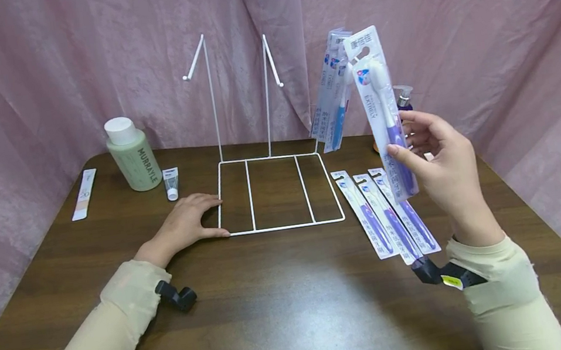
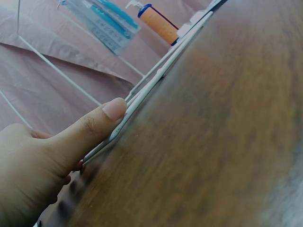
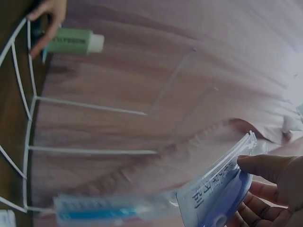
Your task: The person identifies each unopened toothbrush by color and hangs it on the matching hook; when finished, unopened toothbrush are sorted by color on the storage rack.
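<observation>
My right hand (image 1: pixel 444 165) holds a packaged purple toothbrush (image 1: pixel 385 120) upright, thumb in front and fingers behind. Its card overlaps the blue packaged toothbrushes (image 1: pixel 331 94) hanging at the right side of a white wire rack (image 1: pixel 282 228); the hook there is hidden. In the right wrist view the blue packs (image 3: pixel 94 210) are close to the held pack (image 3: pixel 218 194). My left hand (image 1: pixel 183 223) grips the rack's near left corner, thumb on the front bar (image 2: pixel 142 92) and fingers at the side bar. Several more purple toothbrush packs (image 1: pixel 392 213) lie fanned on the table, below the held one.
A green bottle with a white cap (image 1: pixel 134 156), a small tube (image 1: pixel 171 183) and a flat sachet (image 1: pixel 84 194) are at the back left. A pump bottle (image 1: pixel 403 97) is partly hidden behind the right hand. Two bare rack arms (image 1: pixel 194 57) rise at the back, before a pink curtain.
</observation>
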`<action>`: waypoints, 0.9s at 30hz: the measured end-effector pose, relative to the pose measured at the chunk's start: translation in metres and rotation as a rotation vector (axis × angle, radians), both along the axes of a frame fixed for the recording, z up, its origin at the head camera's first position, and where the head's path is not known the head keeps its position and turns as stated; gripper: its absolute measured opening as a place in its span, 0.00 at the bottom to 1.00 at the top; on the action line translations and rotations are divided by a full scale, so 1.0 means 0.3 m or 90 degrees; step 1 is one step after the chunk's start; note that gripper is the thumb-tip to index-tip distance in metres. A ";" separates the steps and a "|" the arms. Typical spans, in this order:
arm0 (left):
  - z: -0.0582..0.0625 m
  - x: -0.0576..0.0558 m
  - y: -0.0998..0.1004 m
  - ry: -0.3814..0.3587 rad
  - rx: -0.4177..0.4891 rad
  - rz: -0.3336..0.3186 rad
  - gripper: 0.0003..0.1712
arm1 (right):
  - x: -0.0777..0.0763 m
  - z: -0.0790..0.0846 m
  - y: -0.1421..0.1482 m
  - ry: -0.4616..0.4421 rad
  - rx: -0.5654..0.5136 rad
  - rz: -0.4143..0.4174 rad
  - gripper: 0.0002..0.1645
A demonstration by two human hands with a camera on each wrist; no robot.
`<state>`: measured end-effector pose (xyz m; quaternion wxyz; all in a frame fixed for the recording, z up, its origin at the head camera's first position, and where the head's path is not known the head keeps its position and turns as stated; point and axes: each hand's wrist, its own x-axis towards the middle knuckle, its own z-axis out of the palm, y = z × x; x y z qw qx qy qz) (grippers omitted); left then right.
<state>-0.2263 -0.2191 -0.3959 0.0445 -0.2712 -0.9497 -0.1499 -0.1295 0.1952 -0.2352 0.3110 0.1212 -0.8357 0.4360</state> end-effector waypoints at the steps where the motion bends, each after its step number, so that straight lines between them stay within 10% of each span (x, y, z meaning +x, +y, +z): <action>1: 0.000 0.000 0.001 -0.001 0.000 0.001 0.49 | -0.008 -0.006 -0.013 -0.007 0.006 0.008 0.28; 27: -0.001 0.000 -0.001 0.003 -0.001 0.004 0.48 | -0.138 -0.091 -0.258 -0.035 0.066 0.069 0.29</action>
